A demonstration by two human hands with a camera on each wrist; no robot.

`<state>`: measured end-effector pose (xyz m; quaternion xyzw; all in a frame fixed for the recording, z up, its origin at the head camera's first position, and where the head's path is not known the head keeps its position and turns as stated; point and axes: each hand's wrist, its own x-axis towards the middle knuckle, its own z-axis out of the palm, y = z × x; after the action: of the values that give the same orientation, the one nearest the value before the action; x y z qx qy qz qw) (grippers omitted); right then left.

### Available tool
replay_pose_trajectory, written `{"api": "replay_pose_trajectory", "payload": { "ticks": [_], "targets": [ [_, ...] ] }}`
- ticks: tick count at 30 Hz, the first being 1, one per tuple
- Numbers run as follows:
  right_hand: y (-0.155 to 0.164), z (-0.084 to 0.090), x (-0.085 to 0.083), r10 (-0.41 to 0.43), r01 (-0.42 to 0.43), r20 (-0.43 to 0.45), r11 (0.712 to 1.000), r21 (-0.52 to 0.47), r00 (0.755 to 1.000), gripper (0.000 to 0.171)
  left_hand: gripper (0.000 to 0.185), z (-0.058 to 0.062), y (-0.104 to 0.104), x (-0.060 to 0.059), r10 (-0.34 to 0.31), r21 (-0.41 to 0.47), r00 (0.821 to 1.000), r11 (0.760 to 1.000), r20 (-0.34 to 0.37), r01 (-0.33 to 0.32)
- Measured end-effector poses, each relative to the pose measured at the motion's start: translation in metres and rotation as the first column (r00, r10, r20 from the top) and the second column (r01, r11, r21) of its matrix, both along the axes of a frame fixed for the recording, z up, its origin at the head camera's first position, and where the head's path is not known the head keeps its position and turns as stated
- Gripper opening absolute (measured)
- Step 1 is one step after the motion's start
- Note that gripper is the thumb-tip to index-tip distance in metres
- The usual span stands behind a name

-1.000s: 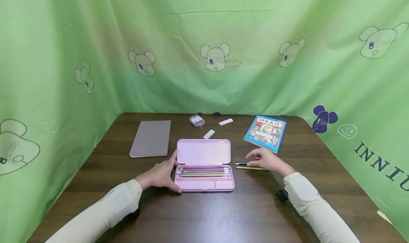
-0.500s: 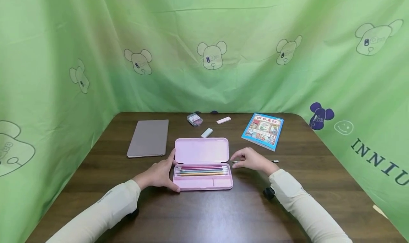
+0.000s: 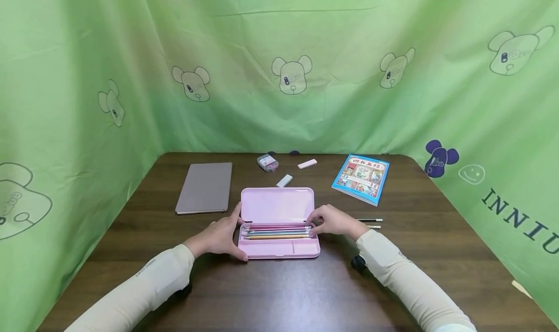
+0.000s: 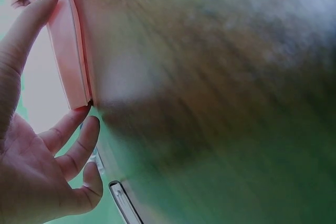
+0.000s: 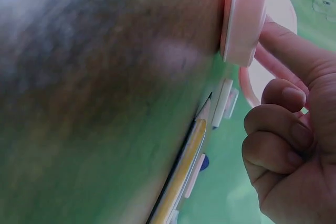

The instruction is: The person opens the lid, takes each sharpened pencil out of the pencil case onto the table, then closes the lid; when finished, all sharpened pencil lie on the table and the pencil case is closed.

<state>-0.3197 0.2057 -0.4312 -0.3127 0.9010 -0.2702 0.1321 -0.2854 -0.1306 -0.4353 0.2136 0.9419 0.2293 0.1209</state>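
Observation:
An open pink pencil case lies mid-table, its lid laid back and several pencils in its rear tray. My left hand spans the case's left end, thumb at the front corner, straight fingers at the hinge. My right hand is at the case's right end. In the right wrist view its index finger touches the case rim and the other fingers curl on nothing visible. Two loose pencils lie on the table under and right of that hand, the yellow one pointing at the case.
A grey notebook lies at the back left and a blue picture book at the back right. Behind the case are a white eraser, a pink eraser and a small clear box. Green cloth walls the table.
My right hand has moved left, from over the loose pencils' tips to the right end of the case. Both loose pencils stay on the table. My left hand has not moved.

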Motion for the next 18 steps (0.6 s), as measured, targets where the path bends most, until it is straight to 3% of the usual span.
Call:
{"api": "replay_pose_trajectory", "payload": {
  "ticks": [18],
  "targets": [
    [-0.014,0.0,0.001,0.002,0.0,-0.022,0.996,0.089,1.0,0.012,0.14,0.004,0.0,0.0,-0.007,-0.011,1.0,1.0,-0.001,0.007]
  ]
}}
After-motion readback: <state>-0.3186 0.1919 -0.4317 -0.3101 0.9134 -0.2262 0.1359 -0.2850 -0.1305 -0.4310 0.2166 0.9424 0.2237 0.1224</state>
